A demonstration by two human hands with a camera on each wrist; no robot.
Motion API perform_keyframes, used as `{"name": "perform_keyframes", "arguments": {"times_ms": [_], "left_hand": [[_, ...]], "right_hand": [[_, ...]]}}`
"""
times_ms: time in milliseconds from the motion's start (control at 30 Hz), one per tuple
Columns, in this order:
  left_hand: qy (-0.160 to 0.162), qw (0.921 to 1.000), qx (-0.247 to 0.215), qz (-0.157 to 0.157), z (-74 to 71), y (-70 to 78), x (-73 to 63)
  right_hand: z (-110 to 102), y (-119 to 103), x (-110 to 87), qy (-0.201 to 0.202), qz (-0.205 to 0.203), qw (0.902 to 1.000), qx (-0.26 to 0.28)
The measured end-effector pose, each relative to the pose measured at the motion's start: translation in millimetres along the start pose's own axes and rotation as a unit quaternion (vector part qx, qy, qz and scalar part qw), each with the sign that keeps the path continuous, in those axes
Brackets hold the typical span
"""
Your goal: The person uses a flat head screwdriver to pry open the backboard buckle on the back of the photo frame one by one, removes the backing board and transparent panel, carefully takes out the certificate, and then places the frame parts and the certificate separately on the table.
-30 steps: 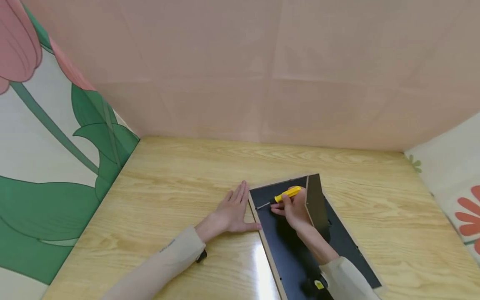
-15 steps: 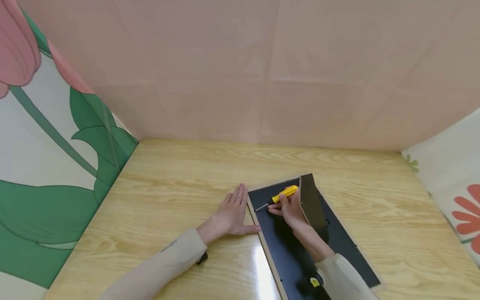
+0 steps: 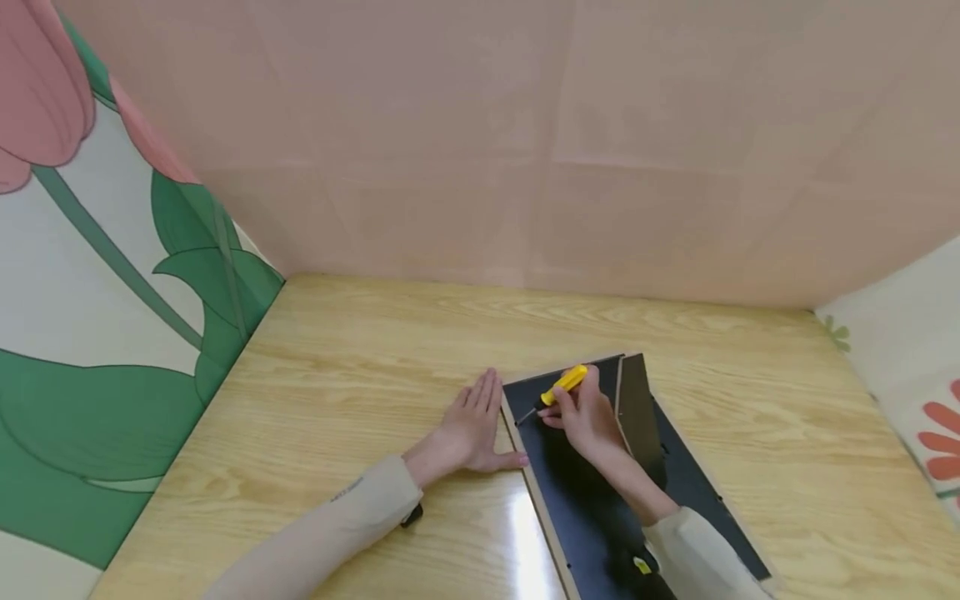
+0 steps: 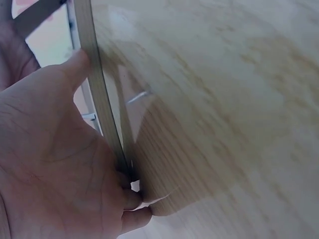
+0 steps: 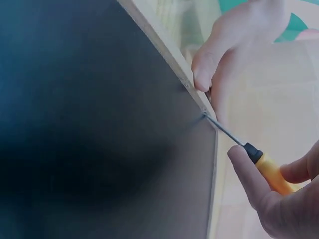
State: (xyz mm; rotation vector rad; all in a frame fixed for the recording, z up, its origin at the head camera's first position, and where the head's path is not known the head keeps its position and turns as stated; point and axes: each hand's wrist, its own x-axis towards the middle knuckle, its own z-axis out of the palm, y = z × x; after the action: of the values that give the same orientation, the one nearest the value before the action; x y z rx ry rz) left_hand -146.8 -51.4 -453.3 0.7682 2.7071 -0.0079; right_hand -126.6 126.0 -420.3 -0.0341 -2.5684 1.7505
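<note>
A picture frame (image 3: 542,471) with a pale wooden edge lies back side up, its black backing board (image 5: 109,104) showing. From the backing rises a dark support leg (image 3: 637,417). My right hand (image 3: 588,417) grips a screwdriver (image 3: 567,381) by its yellow handle. In the right wrist view the screwdriver's metal shaft (image 5: 227,132) slants to the inner side of the frame's edge, near a corner. My left hand (image 3: 472,425) lies against the frame's left side with its fingers extended. Its thumb (image 4: 77,67) touches the wooden edge.
The frame rests on a wood-grain table (image 3: 360,358). A pinkish cloth backdrop (image 3: 525,150) stands behind it. Flower-patterned panels (image 3: 112,333) border the left and right sides. Small dark tabs (image 3: 720,498) stick up along the frame's inner edges.
The screwdriver's handle has swung leftward and stands at a steeper angle, while its tip stays by the same edge. My right hand has come out from behind the support leg. My left hand stays put.
</note>
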Motion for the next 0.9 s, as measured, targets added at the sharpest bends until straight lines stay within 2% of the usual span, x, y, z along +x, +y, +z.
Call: {"name": "perform_keyframes", "arguments": {"times_ms": [300, 500, 600, 733, 800, 900], "left_hand": [[-0.029, 0.9995, 0.009, -0.009, -6.2, 1.4, 2.2], [-0.03, 0.9994, 0.005, -0.014, -7.9, 3.1, -1.5], [-0.039, 0.999, 0.014, -0.016, -7.4, 3.9, -2.0], [-0.046, 0.9986, 0.018, -0.017, -8.4, 4.8, -1.5], [-0.045, 0.9987, 0.017, -0.018, -10.2, 5.4, -1.8], [-0.04, 0.9989, 0.014, -0.021, -13.7, 6.8, -2.9]], "right_hand": [[3, -8, -3.7, -0.027, -0.08, 0.9955, -0.043], [8, -14, -7.5, -0.058, -0.105, 0.9901, -0.072], [11, -16, -9.7, -0.063, -0.141, 0.9819, -0.11], [16, -20, -12.0, -0.047, -0.197, 0.9613, -0.187], [17, -23, -12.7, -0.043, -0.201, 0.9546, -0.215], [19, -26, -12.8, -0.049, -0.187, 0.9522, -0.236]]}}
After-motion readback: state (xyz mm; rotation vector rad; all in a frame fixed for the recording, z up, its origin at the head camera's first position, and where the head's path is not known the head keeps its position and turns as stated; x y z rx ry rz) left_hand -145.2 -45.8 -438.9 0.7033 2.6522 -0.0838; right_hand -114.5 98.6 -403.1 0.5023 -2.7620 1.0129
